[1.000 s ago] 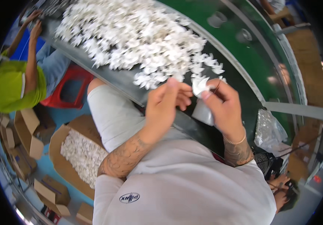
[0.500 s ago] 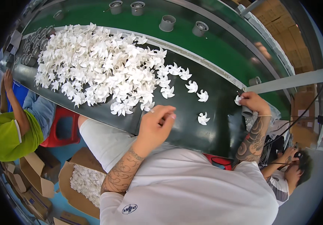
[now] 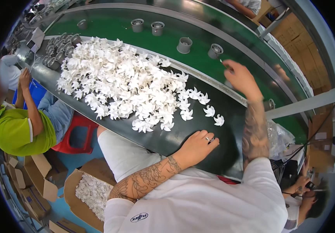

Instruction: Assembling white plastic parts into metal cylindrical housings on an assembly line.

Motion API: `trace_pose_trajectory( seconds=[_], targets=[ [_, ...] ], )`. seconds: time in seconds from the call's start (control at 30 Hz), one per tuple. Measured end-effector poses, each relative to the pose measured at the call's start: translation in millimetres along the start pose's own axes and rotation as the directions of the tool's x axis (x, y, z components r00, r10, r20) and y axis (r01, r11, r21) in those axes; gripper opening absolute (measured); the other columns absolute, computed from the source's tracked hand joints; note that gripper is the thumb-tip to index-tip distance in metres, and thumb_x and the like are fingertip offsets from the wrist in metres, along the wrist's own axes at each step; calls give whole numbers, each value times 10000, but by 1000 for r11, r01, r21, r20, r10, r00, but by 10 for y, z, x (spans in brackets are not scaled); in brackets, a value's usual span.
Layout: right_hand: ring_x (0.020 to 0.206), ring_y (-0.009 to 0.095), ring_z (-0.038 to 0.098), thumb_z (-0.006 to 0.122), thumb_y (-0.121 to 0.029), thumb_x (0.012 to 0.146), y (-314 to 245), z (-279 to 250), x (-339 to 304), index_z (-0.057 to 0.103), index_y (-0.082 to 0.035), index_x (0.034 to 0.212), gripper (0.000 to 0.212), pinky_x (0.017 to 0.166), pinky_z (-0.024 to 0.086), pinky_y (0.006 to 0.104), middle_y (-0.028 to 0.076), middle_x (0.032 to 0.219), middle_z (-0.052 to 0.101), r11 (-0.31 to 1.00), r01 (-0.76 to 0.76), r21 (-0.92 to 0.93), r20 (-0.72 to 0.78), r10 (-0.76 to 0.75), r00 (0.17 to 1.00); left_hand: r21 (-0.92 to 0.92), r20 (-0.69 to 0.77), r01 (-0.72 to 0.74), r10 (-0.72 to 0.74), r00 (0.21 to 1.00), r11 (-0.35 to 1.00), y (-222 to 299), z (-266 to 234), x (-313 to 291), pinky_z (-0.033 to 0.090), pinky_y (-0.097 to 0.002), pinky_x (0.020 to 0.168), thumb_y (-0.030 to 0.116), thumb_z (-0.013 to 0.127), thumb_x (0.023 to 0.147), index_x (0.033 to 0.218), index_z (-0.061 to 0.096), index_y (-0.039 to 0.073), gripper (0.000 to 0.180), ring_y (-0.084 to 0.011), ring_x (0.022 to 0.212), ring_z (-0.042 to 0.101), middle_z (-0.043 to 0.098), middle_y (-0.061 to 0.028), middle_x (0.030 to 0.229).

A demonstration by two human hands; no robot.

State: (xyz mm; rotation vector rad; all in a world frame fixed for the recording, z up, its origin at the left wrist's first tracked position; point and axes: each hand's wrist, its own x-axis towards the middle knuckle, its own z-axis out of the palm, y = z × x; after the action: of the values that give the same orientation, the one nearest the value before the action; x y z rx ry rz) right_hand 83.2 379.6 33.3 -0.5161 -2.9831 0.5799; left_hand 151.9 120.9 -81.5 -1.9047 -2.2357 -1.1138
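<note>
My left hand (image 3: 199, 146) is low over the dark tabletop, its fingers bent down and drawn together, with a ring on one finger. Whatever lies under its fingertips is hidden. My right hand (image 3: 240, 79) reaches over the green conveyor belt, slightly blurred, fingers curved with a gap between them. Beneath it a grey cylindrical housing (image 3: 228, 84) shows only in part. Just beyond its fingertips stands another grey housing (image 3: 215, 51). Left of my hands, white bladed fan wheels (image 3: 124, 81) form a large heap, and a few single wheels (image 3: 218, 120) trail off to the right.
More grey housings (image 3: 184, 45) stand along the belt, and several are piled at the table's far left (image 3: 60, 50). A pale rail (image 3: 198, 72) divides table and belt. A co-worker in a green shirt (image 3: 23, 130) sits left. A carton of white parts (image 3: 91, 194) stands on the floor.
My right hand has swung from the table's right end out over the belt; the white wheel at its fingers no longer shows. My left hand has moved right, over where a single wheel lay.
</note>
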Motion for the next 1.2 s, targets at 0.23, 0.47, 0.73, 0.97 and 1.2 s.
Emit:
trace_pose_trajectory(
  seconds=[0.23,0.47,0.73,0.97,1.2],
  targets=[
    [1001,392,633,658,-194,767,621,561,1397,425,-134,1416,691,877,497,437,229,1095,646,983,-13,-184,17,17,1000,-269,-77,37,-60,995,962,-18,-109,-2,516,-361,738,129,650,869,988,625,51,144,-265,820,598,634,-66,851],
    [883,249,631,697,-247,842,403,131,762,473,-106,1300,529,778,510,352,110,1037,611,942,184,279,146,-231,962,-450,-151,54,-135,979,891,-96,-122,1,516,-378,707,134,682,856,971,661,44,148,-287,767,623,631,-99,772],
    [783,162,612,685,-226,869,338,128,-518,461,-84,1377,573,677,504,284,67,1008,596,788,-37,615,292,-184,939,-468,-99,114,-180,979,876,-135,-181,45,509,-381,663,122,712,823,999,652,39,203,-299,732,623,621,-108,769],
    [943,291,593,728,-55,740,262,202,-830,473,-102,1396,706,851,478,335,134,1089,589,975,188,119,106,-200,974,-486,-135,85,-171,976,870,-133,-144,45,514,-354,634,99,704,829,990,648,34,183,-261,713,627,623,-97,836],
    [1001,282,609,732,-92,762,438,311,-796,503,-38,1325,610,876,480,346,148,1122,607,980,177,92,-43,-173,984,-543,-92,154,-241,966,825,-131,-160,1,509,-317,590,103,707,839,982,649,29,170,-221,664,625,620,-90,842]
  ],
)
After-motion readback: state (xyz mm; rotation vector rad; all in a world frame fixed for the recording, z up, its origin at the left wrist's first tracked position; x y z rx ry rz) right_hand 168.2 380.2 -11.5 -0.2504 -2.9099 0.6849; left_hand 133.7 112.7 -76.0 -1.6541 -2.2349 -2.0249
